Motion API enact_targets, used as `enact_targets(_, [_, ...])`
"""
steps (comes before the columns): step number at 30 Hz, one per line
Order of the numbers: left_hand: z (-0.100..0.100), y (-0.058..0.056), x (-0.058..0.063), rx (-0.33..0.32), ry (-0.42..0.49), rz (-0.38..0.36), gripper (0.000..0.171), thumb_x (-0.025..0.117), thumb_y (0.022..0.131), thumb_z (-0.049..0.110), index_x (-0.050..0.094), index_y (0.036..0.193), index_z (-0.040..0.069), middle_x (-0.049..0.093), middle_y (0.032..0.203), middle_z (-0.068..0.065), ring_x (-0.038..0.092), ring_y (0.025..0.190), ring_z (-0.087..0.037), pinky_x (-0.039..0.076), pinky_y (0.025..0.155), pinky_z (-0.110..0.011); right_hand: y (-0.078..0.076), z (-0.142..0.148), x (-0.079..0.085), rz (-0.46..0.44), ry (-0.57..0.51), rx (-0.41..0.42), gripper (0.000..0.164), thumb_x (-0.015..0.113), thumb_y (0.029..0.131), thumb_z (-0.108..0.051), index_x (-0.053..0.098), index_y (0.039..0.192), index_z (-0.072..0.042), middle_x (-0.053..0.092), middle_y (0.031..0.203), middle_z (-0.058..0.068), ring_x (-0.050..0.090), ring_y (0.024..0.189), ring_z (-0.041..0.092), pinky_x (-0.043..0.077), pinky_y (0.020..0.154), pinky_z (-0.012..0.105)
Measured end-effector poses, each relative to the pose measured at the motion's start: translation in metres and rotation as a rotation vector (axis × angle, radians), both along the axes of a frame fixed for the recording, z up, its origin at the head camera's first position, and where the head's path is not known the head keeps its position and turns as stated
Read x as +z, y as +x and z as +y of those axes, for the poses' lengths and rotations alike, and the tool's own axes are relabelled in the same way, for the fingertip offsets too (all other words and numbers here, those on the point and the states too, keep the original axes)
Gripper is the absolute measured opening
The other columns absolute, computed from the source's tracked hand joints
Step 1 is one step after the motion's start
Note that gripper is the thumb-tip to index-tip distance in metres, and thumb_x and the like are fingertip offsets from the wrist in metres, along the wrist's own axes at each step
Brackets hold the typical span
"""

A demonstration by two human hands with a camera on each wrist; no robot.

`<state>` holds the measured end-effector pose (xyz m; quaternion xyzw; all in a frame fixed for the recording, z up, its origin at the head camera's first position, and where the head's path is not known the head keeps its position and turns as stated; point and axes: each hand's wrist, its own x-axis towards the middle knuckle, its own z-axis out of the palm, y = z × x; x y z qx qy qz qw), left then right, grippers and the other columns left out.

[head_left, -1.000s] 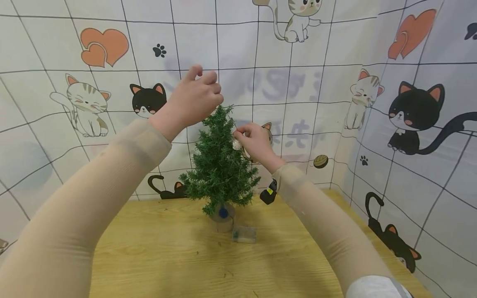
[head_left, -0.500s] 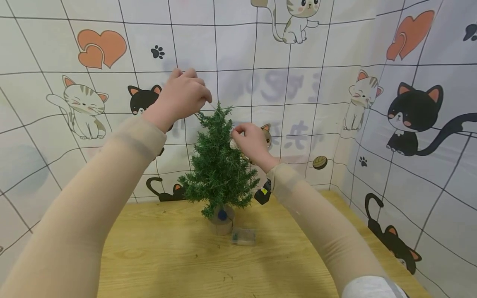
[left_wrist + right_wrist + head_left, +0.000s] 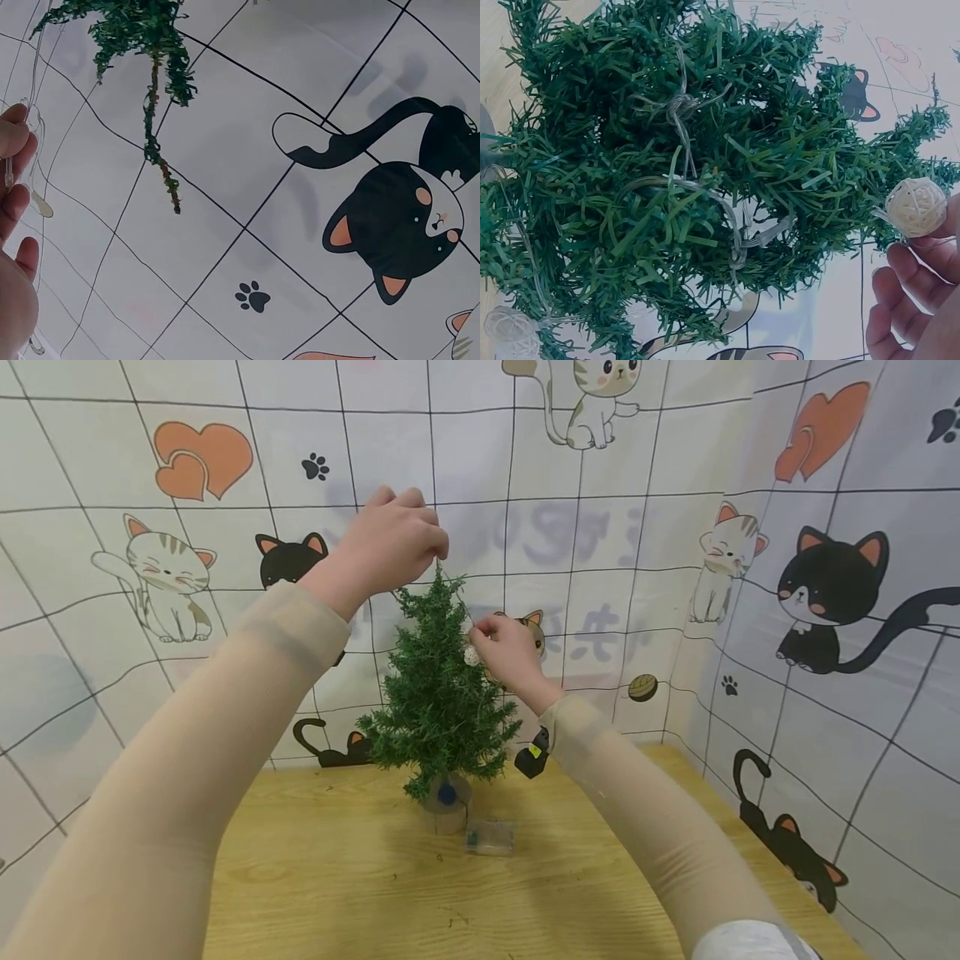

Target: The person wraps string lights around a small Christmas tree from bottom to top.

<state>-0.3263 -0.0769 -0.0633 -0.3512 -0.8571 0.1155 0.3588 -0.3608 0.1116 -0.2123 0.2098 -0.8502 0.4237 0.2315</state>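
Observation:
A small green artificial Christmas tree [image 3: 435, 693] stands on the table. Above its tip, my left hand [image 3: 393, 539] pinches the thin clear wire of a light string [image 3: 36, 71]; its fingertips are partly cut off in the left wrist view. At the tree's upper right side, my right hand [image 3: 512, 652] pinches the same kind of wire beside a white woven ball [image 3: 915, 208]. This ball lies against the fingers, close to the branches. Lower on the tree hangs another white woven ball [image 3: 511, 330]. Knotted clear wire [image 3: 680, 112] runs among the branches.
The tree's round base [image 3: 447, 818] carries a blue spot. Beside it lies a clear flat box [image 3: 490, 837]. A wooden-topped table [image 3: 337, 877] reaches back to a cat-patterned cloth wall [image 3: 600, 560], which also closes off the right side.
My left hand moved left from the treetop, then back right and slightly up over the tip, wire in its fingers. My right hand stayed nearly still by the white ball.

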Motion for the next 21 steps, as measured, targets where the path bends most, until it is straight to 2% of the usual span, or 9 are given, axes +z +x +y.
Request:
enact_targets(6, [-0.009,-0.008,-0.007,0.073,-0.029,-0.006,0.033,0.045,0.098,0.008,0.076,0.104,0.017,0.066,0.102,-0.004,0.046,0.100,-0.027,0.030,0.089,-0.045,-0.004,0.000,-0.006,-0.011,0.007,-0.003,0.026,0.052,0.100,-0.029,0.068,0.111,-0.011,0.066,0.107,0.003,0.059,0.077,0.017,0.048,0.075,0.038])
enact_targets(12, [-0.011,-0.013,-0.015,0.137,-0.022,0.008,0.029,0.048,0.100,0.011,0.076,0.106,0.017,0.066,0.106,-0.006,0.046,0.102,-0.028,0.031,0.090,-0.046,-0.004,0.000,-0.006,-0.013,0.015,-0.005,0.027,0.053,0.100,-0.030,0.069,0.111,-0.011,0.067,0.104,0.003,0.060,0.084,0.017,0.049,0.076,0.038])
enact_targets(17, [-0.007,-0.013,-0.019,0.281,-0.018,-0.032,0.029,0.049,0.100,0.011,0.076,0.105,0.020,0.064,0.102,-0.005,0.040,0.093,-0.027,0.025,0.085,-0.045,-0.006,0.000,-0.005,0.011,0.056,-0.025,0.026,0.053,0.100,-0.029,0.071,0.107,-0.011,0.068,0.102,0.002,0.060,0.086,0.017,0.048,0.076,0.037])
enact_targets(21, [-0.003,-0.013,-0.022,0.407,-0.005,-0.116,0.031,0.048,0.098,0.008,0.076,0.092,0.019,0.062,0.086,-0.004,0.035,0.087,-0.027,0.022,0.086,-0.048,-0.005,0.000,-0.004,0.003,0.054,-0.015,0.026,0.053,0.100,-0.028,0.071,0.108,-0.011,0.067,0.105,0.003,0.059,0.089,0.018,0.047,0.076,0.038])
